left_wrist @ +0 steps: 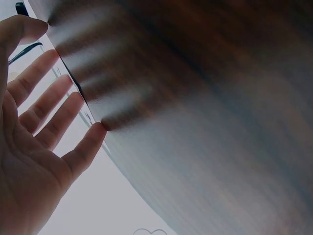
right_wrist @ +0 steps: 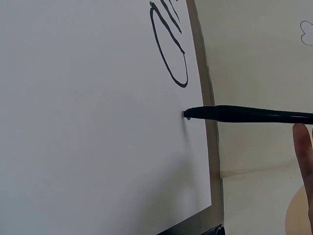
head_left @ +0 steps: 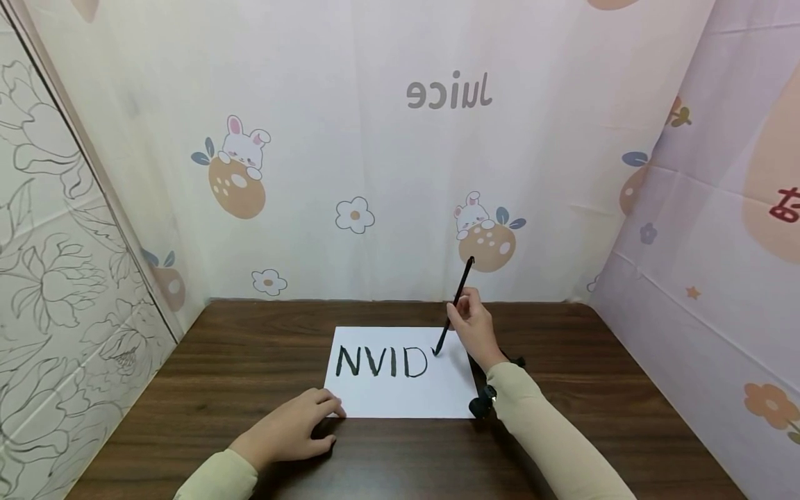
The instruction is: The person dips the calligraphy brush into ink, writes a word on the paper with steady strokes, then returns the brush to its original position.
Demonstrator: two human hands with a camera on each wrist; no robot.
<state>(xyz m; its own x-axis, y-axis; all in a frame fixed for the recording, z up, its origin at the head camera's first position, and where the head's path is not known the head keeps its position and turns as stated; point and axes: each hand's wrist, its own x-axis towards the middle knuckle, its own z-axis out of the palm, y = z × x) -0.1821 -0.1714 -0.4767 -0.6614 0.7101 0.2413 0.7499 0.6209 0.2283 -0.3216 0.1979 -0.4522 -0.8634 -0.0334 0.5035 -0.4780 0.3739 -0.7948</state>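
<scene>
the right grip [head_left: 473,326] pinches a slim black brush [head_left: 462,283] near its middle, thumb and fingers closed round the handle. above the grip, the brush's upper end leans away to the back; below it, slightly left, the dark tip points down at a sheet of white paper [head_left: 400,399]. whether the tip touches the paper or hangs just over it, i cannot tell.

the paper lies flat on the brown table [head_left: 262,361], mostly to the left of the right grip and nearer the person. left of the brush tip stand four large dark letters [head_left: 381,362], n, v, i and d, in one row.

the left grip [head_left: 303,427] is spread, its fingers apart and holding nothing; fingertips rest at the paper's near left corner, and the thumb lies towards the table in front of the paper. a small black device [head_left: 481,406] sits at the wrist below the right grip, beside a pale sleeve [head_left: 556,430]. behind both grips hangs a printed cloth [head_left: 312,139] with rabbits, fruit and flowers.
</scene>
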